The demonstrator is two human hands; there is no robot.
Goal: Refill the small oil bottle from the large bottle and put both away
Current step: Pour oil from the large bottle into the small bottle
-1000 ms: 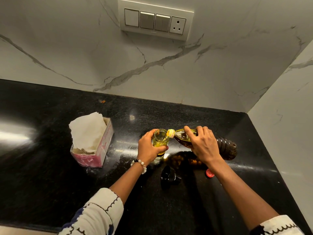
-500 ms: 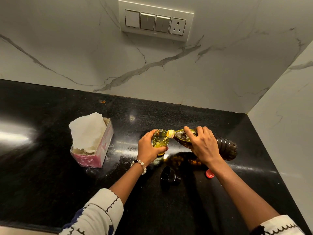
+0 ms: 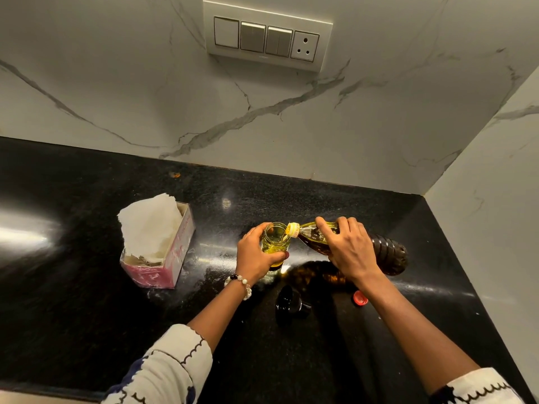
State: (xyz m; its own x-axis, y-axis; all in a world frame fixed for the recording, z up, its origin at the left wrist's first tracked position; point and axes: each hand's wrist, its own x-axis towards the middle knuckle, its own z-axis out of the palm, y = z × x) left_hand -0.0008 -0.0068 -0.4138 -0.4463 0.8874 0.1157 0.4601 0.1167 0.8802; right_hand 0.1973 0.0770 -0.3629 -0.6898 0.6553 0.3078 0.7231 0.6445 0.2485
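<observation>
Head view looks down on a pour under way: the large bottle (image 3: 344, 243) lies almost level above the black counter (image 3: 87, 301), its yellow neck resting at the rim of the small bottle (image 3: 275, 243), which stands upright on the counter near the middle and shows yellow oil through much of its glass. To do this step well, the person would likely do best to keep the neck just over the open mouth, hold the tilt shallow so the stream stays thin, watch the level climb, and roll the large bottle back upright shortly before the oil reaches the rim, letting the last drip fall inside; a sudden gulp of air in the large bottle could surge oil over the rim, so a slow, even tilt seems wise. The left hand (image 3: 253, 255) is wrapped round the small bottle, fingers and thumb curled about its body, steadying it against the counter. The right hand (image 3: 348, 249) grips the large bottle from above near its shoulder, fingers curled over the top. A black cap (image 3: 291, 301) and a red cap (image 3: 360, 297) lie on the counter just in front of the bottles, ready for closing, and a tissue box (image 3: 157, 246) sits well to the left.
</observation>
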